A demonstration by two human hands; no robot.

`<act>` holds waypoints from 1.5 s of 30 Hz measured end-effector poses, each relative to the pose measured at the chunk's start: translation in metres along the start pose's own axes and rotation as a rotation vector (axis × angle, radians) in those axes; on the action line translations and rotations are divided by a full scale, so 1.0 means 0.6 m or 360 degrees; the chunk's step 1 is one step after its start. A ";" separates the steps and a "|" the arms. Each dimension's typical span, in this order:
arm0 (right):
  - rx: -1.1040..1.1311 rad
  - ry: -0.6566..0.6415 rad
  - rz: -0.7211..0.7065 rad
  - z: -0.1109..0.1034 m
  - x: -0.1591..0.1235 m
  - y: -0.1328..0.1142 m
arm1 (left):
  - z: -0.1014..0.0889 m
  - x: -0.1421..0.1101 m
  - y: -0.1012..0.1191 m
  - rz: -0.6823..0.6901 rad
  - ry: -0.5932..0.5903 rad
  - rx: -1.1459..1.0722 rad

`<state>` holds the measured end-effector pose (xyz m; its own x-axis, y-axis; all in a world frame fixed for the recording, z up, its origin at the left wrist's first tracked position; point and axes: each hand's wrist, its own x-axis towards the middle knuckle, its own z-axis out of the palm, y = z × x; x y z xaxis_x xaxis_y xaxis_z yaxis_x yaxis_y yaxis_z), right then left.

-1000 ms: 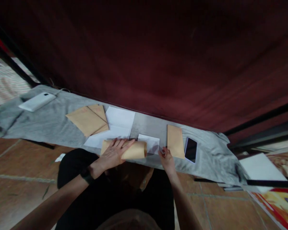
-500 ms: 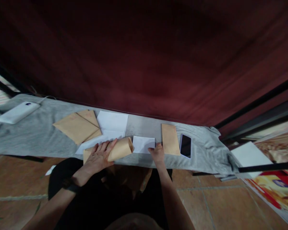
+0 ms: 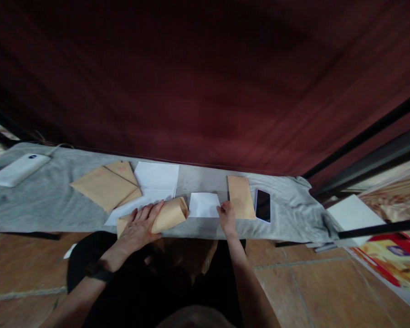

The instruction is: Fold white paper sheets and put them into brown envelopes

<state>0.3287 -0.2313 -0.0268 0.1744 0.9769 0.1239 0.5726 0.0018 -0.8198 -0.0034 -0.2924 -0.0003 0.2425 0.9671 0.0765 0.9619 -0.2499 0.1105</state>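
My left hand (image 3: 140,228) grips a brown paper envelope (image 3: 170,215) near the front edge, fingers over its top and thumb along the near side. The envelope bulges, its mouth gaping to the right. Just beyond that mouth lies a folded white sheet of paper (image 3: 203,205). My right hand (image 3: 227,216) pinches this sheet at its right edge; the fingertips are partly hidden. Another brown envelope (image 3: 241,197) lies flat right beside my right hand.
Several brown envelopes (image 3: 100,184) are stacked on the left, next to white sheets (image 3: 157,175). A dark-screened phone (image 3: 263,206) lies on the right, and a white device with a cable (image 3: 18,170) at far left. Grey cloth (image 3: 198,178) covers the narrow surface, with a dark red panel (image 3: 205,91) behind.
My right hand has closed its thumb and fingers at the white sheet's right edge, and the sheet's far edge is slightly raised. My left hand keeps its hold on the envelope. The view shifted slightly.
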 end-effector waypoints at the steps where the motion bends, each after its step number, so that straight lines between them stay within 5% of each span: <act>1: 0.0037 0.0029 -0.0001 -0.008 0.001 -0.005 | 0.000 0.000 0.000 0.0003 -0.0004 -0.0001; 8: 0.0366 -0.0088 -0.0037 -0.030 -0.027 -0.040 | 0.003 0.000 0.004 0.0005 0.0036 0.0032; 26: 0.0098 -0.0683 0.0084 -0.060 -0.013 -0.042 | 0.019 -0.006 -0.004 0.0053 0.0151 0.0029; 36: 0.0109 -0.0772 0.0147 -0.073 -0.003 -0.043 | 0.025 -0.003 -0.004 -0.0027 0.0043 -0.0073; 45: 0.0070 -0.0623 0.0014 -0.013 -0.018 -0.061 | 0.013 0.014 0.030 0.0188 0.0200 -0.0081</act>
<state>0.3121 -0.2437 0.0063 -0.1446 0.9846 -0.0988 0.5364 -0.0059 -0.8440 0.0167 -0.2881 -0.0053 0.3325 0.9183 0.2147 0.9194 -0.3664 0.1431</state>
